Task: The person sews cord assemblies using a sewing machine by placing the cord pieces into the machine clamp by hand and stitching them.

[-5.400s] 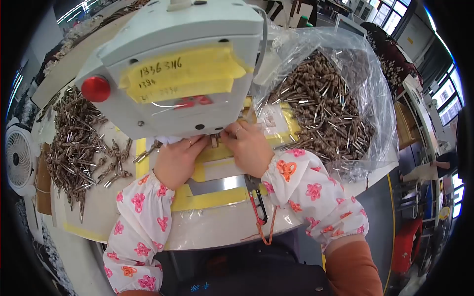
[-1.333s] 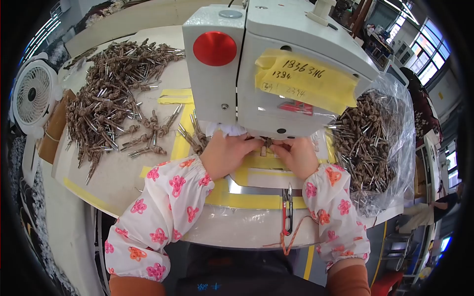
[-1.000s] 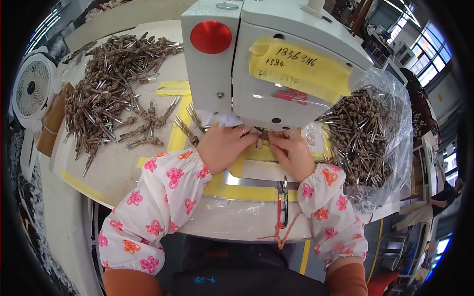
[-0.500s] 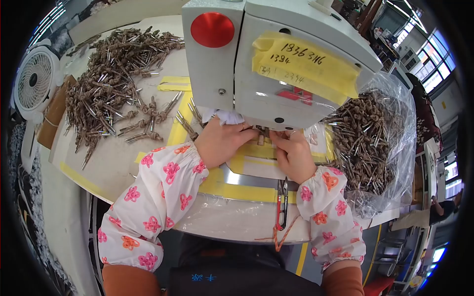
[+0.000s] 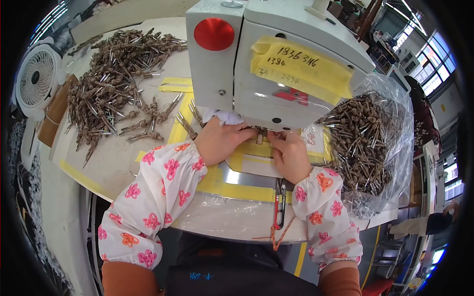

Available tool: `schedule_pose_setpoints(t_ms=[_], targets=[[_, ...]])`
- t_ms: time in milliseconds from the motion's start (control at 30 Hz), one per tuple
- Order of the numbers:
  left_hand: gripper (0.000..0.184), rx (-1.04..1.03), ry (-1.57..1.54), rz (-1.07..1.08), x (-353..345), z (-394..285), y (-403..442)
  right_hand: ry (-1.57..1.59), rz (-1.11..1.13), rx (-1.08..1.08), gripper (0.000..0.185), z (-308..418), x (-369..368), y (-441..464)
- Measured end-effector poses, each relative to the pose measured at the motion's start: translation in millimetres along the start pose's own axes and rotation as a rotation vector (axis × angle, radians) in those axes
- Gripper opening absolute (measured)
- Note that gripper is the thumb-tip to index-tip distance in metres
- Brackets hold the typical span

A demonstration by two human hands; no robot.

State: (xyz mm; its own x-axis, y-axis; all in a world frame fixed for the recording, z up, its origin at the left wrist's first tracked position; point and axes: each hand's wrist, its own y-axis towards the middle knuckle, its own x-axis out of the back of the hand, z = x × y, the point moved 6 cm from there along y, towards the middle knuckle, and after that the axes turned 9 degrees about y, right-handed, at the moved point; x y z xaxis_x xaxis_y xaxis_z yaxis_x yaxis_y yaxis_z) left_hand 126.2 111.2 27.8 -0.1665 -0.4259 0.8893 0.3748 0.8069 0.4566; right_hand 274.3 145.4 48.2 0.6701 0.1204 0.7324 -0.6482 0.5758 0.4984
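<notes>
A white sewing machine [image 5: 291, 64] with a red round knob [image 5: 214, 34] and a yellow handwritten label [image 5: 301, 64] stands over the table. Under its head, my left hand [image 5: 220, 141] reaches in from the left, fingertips beside the presser area [image 5: 259, 137]. From the other side my right hand [image 5: 291, 154] has its thumb and fingers drawn together at the same spot. A small brown piece shows between the hands, but what each one pinches is mostly hidden. Knotted brown cords with metal tips lie in a pile [image 5: 106, 89] at the left and in a clear plastic bag [image 5: 363, 143] at the right.
Thread snips [image 5: 280, 204] with an orange cord [image 5: 274, 240] lie near the table's front edge. A few loose knotted cords [image 5: 187, 123] are left of my left hand. A white fan [image 5: 36, 78] stands at the far left. Another person [image 5: 438, 223] is at the far right.
Since the earliest frame, the view has shifted, placing the machine and hands further right. Over the last second both hands stay under the machine head; my right hand has moved slightly left.
</notes>
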Motion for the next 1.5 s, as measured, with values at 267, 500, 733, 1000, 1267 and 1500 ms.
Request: schedule_pose_setpoints(t_ms=[267, 500, 733, 1000, 1267, 1500], targets=[[0.029, -0.04, 0.026, -0.049, 10.0, -5.7, 1.1, -0.022, 0.008, -0.004, 0.029, 2.6, 0.0, -0.8], [0.031, 0.013, -0.031, 0.0, 7.2, -4.2, 1.5, -0.064, -0.029, 0.021, 0.025, 4.6, 0.3, 1.3], [0.032, 0.015, -0.052, -0.002, 18.5, -8.8, 7.3, -0.103, -0.043, 0.023, 0.028, 3.6, -1.0, -1.9], [0.03, -0.006, -0.058, -0.041, 17.6, -11.5, 6.9, -0.093, -0.055, -0.025, 0.025, -0.6, -6.1, -3.3], [0.024, -0.088, -0.023, -0.149, 32.8, -24.0, -2.5, -0.083, -0.13, 0.032, 0.013, 4.3, -6.8, 4.2], [0.023, 0.145, 0.124, -0.007, 63.3, 46.3, -53.9, 0.574, -0.017, 0.077, 0.008, 67.9, 25.8, -6.3]])
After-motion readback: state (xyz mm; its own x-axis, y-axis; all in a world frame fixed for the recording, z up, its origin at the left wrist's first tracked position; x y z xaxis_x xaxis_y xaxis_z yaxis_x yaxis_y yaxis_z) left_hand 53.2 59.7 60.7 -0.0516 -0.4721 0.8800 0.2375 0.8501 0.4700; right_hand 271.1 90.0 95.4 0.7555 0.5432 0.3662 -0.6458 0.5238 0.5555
